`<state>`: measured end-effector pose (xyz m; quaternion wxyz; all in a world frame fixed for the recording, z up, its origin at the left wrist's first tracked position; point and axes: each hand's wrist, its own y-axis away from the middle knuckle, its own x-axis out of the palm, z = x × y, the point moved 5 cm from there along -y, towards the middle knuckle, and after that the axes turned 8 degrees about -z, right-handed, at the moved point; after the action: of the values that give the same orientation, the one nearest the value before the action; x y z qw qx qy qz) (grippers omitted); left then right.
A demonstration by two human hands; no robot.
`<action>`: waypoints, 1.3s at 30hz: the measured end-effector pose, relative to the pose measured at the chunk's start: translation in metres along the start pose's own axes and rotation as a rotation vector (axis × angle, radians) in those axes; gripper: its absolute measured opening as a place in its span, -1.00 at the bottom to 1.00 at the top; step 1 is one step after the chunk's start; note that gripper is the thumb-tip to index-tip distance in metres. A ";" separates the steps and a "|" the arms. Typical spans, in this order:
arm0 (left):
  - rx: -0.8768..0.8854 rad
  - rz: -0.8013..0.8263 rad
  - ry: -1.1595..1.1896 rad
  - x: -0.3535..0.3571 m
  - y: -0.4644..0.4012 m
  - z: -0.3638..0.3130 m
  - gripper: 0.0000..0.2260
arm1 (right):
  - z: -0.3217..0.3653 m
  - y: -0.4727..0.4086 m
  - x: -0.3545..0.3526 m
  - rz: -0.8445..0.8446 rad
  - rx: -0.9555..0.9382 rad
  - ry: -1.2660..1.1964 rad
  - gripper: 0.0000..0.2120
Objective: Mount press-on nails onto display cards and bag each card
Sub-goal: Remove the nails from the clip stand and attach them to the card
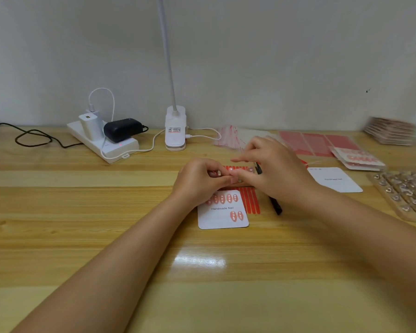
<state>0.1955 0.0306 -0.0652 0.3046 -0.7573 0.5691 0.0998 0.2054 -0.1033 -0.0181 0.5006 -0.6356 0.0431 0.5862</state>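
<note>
Head view: just above a white "Handmade Nail" card [222,216] on a wooden table [106,212], left hand [198,181] and right hand [274,171] meet, fingertips together pinching a small press-on nail [219,173].

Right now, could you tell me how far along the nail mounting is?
Seven nails already sit on the display card. Both hands, left hand and right hand, pinch another small nail above the red adhesive strip. A blank card and the bags are still waiting.
</note>
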 end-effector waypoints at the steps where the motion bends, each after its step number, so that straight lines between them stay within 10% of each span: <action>1: 0.004 -0.001 -0.007 0.000 0.000 0.000 -0.83 | 0.002 -0.002 0.002 0.007 -0.031 0.021 -0.74; 13: -0.020 0.013 -0.019 0.000 -0.001 0.000 -0.85 | 0.011 -0.009 0.006 0.064 -0.187 0.090 -0.82; 23: -0.011 0.026 -0.057 0.001 0.001 -0.003 -0.88 | -0.023 -0.013 -0.008 -0.263 0.466 -0.388 -0.85; 39: 0.047 -0.078 0.021 -0.028 0.011 -0.024 -0.60 | 0.016 0.059 0.003 -0.224 0.332 -0.579 -0.94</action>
<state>0.1709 0.0375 -0.0362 0.3199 -0.7726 0.5443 0.0667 0.1577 -0.1197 -0.0519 0.6497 -0.3534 -0.0757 0.6687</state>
